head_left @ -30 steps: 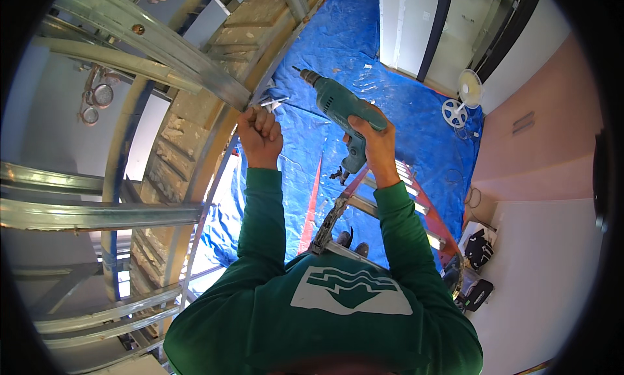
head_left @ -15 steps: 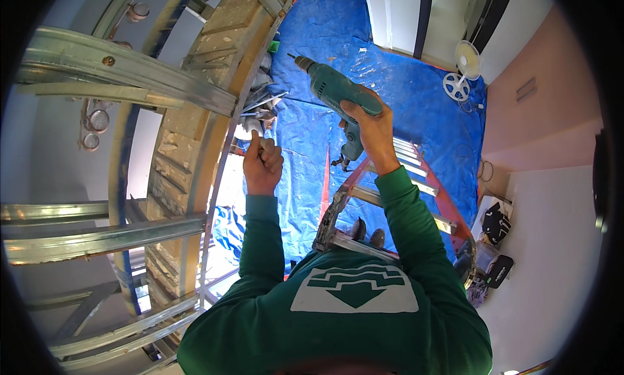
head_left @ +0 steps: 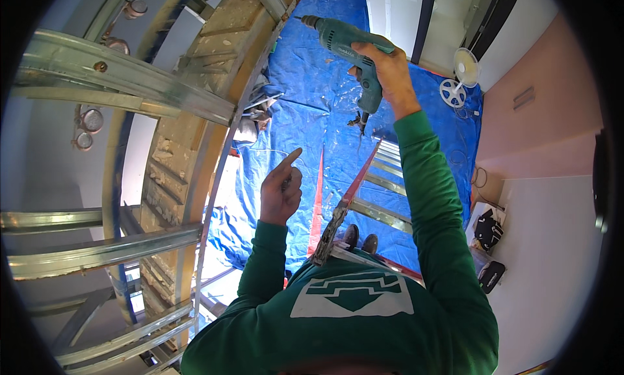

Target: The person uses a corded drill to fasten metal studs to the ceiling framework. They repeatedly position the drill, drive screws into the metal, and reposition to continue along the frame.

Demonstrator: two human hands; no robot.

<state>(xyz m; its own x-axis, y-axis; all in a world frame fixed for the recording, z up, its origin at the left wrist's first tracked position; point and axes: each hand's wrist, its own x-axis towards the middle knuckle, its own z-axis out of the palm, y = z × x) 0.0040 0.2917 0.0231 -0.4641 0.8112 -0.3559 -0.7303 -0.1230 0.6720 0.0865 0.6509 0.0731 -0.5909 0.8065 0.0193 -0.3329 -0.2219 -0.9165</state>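
Observation:
My right hand grips a teal corded power drill by its handle, raised high with the bit pointing left toward the metal ceiling framing. My left hand hangs lower in mid air, index finger pointing up and the other fingers curled, and I cannot tell if it pinches something small. It touches nothing. Both arms wear green sleeves. A galvanised steel channel crosses the upper left, apart from both hands. My shoes stand on a stepladder.
More steel channels and a curved framed wall fill the left. A blue tarpaulin covers the floor below. A white fan stands at the far right, black cases lie on a white sheet, and round ceiling fixtures hang at left.
My left hand has dropped away from the steel channel and now points a finger in free air. My right hand has lifted the drill higher and further from the framing.

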